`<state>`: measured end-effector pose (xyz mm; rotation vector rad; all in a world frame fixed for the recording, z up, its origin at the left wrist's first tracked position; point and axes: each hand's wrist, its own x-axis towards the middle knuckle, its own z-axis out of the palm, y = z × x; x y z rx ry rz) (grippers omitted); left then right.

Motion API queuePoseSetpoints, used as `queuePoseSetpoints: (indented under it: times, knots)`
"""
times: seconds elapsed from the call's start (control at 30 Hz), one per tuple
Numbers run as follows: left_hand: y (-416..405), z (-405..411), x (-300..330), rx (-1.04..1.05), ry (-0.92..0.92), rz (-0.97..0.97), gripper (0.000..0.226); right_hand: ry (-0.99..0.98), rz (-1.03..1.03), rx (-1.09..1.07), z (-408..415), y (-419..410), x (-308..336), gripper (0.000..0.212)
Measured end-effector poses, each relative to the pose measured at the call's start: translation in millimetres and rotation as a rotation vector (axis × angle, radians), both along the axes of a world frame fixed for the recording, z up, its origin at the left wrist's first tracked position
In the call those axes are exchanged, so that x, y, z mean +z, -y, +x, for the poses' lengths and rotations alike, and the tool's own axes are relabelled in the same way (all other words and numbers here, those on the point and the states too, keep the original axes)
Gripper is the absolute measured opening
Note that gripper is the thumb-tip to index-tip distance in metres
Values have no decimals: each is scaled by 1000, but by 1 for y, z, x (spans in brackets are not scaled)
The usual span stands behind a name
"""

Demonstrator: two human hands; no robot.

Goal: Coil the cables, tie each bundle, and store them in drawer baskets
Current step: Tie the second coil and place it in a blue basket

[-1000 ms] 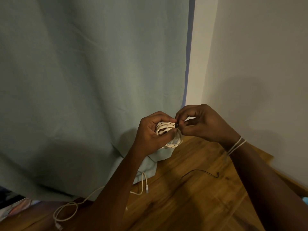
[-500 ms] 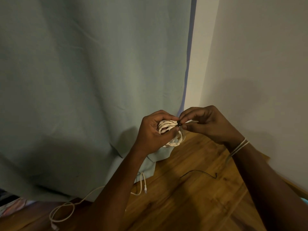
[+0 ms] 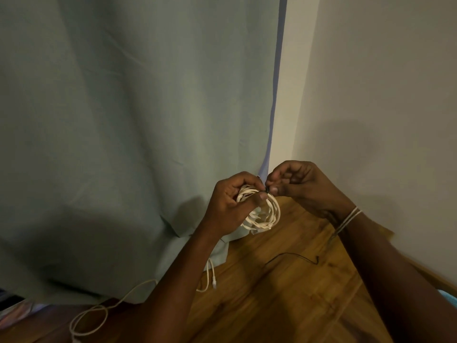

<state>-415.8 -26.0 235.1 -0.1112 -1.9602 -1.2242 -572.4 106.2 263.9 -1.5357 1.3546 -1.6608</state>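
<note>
Where hands meet, coil's tie stays indistinct

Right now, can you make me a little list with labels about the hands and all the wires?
left hand: grips the coiled white cable
right hand: pinches a small dark tie at the top of the coil
loose white cable: lies on the wooden floor, partly under the curtain
thin black wire: lies on the floor, untouched
drawer baskets: not in view
</note>
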Motion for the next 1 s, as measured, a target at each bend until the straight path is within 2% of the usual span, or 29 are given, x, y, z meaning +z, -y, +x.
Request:
queuePoseSetpoints:
  times: [0.17,0.3,0.47,0.63,0.7,0.8,0.87,0.93,1.0]
  knots:
    - [-4,-5,-5,5,45,22,9,-53,-33,-44,7,-6,-9,21]
    - [-10,-12,-10,48,77,62,16,-166,-48,-238,16,-9,-13,24]
    - [-18,-23,-11,21,145,289,19,-181,-128,-470,27,-14,-20,19]
    - [-41,-38,-17,-95,132,619,23,28,-238,-689,53,-25,-39,10]
    - [-51,-47,-22,-75,146,737,21,34,-246,-793,61,-34,-47,15]
    - [-77,-68,-31,-21,188,851,21,25,-114,-914,62,-55,-66,29]
    - [-101,-83,-42,-19,206,917,16,-52,-6,-982,54,-76,-83,35]
    - [-130,-101,-58,-38,283,989,10,-110,145,-1032,41,-105,-101,41]
    - [-164,-120,-80,-78,377,1031,8,-67,260,-1071,27,-141,-120,42]
